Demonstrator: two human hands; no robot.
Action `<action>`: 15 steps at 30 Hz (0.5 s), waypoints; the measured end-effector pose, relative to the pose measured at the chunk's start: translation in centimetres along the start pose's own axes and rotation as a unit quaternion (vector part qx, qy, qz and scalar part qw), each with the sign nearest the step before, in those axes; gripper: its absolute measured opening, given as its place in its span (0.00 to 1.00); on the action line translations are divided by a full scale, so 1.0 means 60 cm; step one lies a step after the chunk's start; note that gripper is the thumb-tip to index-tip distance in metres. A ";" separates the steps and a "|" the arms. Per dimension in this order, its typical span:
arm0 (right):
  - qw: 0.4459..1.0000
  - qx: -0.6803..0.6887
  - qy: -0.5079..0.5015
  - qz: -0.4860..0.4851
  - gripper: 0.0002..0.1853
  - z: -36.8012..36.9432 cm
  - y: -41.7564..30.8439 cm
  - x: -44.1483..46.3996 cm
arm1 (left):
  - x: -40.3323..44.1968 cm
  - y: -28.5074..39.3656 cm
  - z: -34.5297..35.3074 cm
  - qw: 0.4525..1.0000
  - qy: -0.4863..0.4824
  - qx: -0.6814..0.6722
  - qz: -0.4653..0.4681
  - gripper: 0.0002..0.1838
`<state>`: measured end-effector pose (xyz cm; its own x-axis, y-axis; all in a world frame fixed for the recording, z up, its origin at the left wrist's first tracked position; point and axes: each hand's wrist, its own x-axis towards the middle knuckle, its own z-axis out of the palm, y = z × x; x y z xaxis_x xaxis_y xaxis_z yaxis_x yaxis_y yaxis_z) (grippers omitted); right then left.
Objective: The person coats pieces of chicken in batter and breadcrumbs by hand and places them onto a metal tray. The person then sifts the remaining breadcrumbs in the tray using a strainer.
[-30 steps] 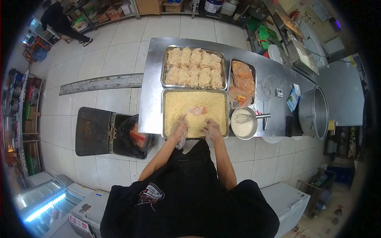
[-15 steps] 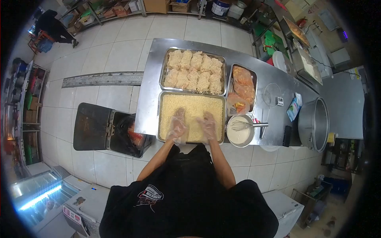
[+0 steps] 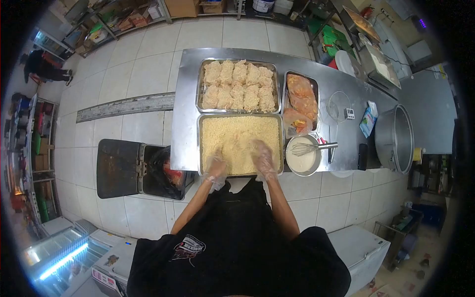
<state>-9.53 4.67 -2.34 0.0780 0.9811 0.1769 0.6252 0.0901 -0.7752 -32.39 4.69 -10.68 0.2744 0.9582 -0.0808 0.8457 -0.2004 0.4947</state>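
Note:
Both my hands wear clear plastic gloves and work in a metal tray [image 3: 199,148] of pale yellow breadcrumbs [image 3: 237,126]. My left hand [image 3: 216,166] rests at the tray's near left, its fingers apart and their tips in the crumbs. My right hand [image 3: 263,157] is over the near right part, fingers stretched forward and dusted with crumbs. Between the hands the crumbs form a low uneven mound; whether a piece lies under it I cannot tell. Behind stands a tray of breaded pieces [image 3: 238,86] in two rows.
To the right are a tray of raw marinated meat [image 3: 302,96], a plastic bag [image 3: 298,122], a bowl of white batter [image 3: 302,161] with a whisk [image 3: 316,147], a timer [image 3: 349,114] and a large pot [image 3: 396,138]. An open black bin [image 3: 166,171] stands left. Another person [image 3: 47,67] is far left.
My left hand has drawn back toward the near edge. My right hand has shifted slightly right, and crumbs are now heaped between the hands. The other person has moved.

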 end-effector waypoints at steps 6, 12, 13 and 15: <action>0.962 0.223 -0.027 0.153 0.26 0.114 0.133 -0.115 | 0.010 0.015 0.020 0.848 -0.162 -0.479 -0.158 0.31; 0.780 0.484 -0.026 0.396 0.23 0.071 0.037 -0.093 | -0.013 -0.005 0.066 0.711 -0.062 -0.689 -0.125 0.37; 0.834 0.434 -0.057 0.337 0.23 0.079 0.061 -0.092 | -0.001 -0.004 0.074 0.690 -0.078 -0.699 -0.173 0.37; 0.905 0.373 -0.039 0.199 0.22 0.076 0.085 -0.078 | 0.018 0.014 0.038 0.897 -0.125 -0.415 -0.088 0.38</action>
<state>-10.24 1.34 -9.89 0.1084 0.9675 -0.2283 -0.1416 -0.2123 -0.9669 -30.37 5.08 -12.35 0.3523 0.8631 -0.3619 0.2818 0.2709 0.9204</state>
